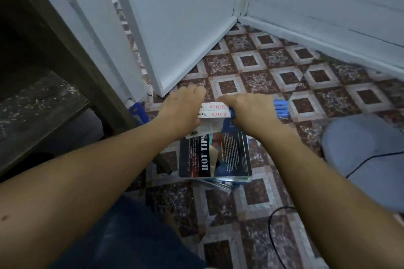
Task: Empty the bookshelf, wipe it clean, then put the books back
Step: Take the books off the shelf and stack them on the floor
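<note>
A stack of books lies on the patterned tile floor in front of me. Its top near book (215, 155) has a dark cover reading "HOT TIPS". Beyond it sit two white-spined books (215, 110) labelled "Kimia", one on the other. My left hand (183, 108) grips their left end and my right hand (251, 111) grips their right end. A blue book (281, 108) pokes out past my right hand. The dark wooden bookshelf (43, 72) stands at the left, its lower shelf visible and bare.
A white door (181, 28) stands ajar just behind the books, meeting a white wall (328, 17) at the corner. A grey cushion-like object (367, 155) lies at the right with a black cable (275, 236) on the floor. A blue item (137, 112) sits by the shelf leg.
</note>
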Motion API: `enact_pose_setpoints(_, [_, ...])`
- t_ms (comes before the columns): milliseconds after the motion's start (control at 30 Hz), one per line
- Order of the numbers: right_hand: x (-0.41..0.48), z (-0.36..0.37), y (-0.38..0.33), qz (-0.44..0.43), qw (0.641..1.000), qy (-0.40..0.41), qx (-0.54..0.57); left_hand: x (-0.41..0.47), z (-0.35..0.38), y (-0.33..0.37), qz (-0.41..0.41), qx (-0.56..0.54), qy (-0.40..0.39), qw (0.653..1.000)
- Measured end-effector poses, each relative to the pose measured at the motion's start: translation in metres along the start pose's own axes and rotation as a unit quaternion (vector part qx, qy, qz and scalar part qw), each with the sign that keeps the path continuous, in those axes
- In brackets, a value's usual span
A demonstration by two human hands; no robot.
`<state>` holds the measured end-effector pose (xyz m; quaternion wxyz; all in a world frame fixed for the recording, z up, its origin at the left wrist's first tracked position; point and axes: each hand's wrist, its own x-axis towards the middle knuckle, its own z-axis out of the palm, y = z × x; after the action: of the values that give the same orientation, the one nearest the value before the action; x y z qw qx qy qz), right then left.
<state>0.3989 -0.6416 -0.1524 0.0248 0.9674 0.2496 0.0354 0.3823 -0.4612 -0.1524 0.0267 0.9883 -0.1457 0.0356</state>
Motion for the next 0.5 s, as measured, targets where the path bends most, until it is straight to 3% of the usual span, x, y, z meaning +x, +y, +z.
enact_pose_setpoints(100, [0.002, 0.039, 0.001, -0.014, 0.989, 0.138, 0.047, 0.004, 0.030, -0.003, 0.005, 0.023, 0.033, 0.999])
enact_pose_setpoints(167, [0.003, 0.074, -0.002, -0.011, 0.989, 0.134, 0.068, 0.002, 0.053, -0.006, 0.019, 0.043, 0.036, 0.998])
enact_pose_setpoints(233, [-0.001, 0.098, -0.010, 0.001, 0.996, 0.070, 0.050, -0.005, 0.075, -0.009, 0.030, 0.047, 0.025, 0.998])
enact_pose_setpoints(333, [-0.016, 0.128, -0.023, -0.013, 0.995, -0.092, 0.023, -0.023, 0.110, -0.013, 0.041, 0.048, -0.028, 0.998])
enact_pose_setpoints(500, [-0.055, 0.173, -0.049, -0.035, 0.978, -0.200, 0.043, -0.057, 0.142, -0.016, 0.005, 0.009, -0.250, 0.968])
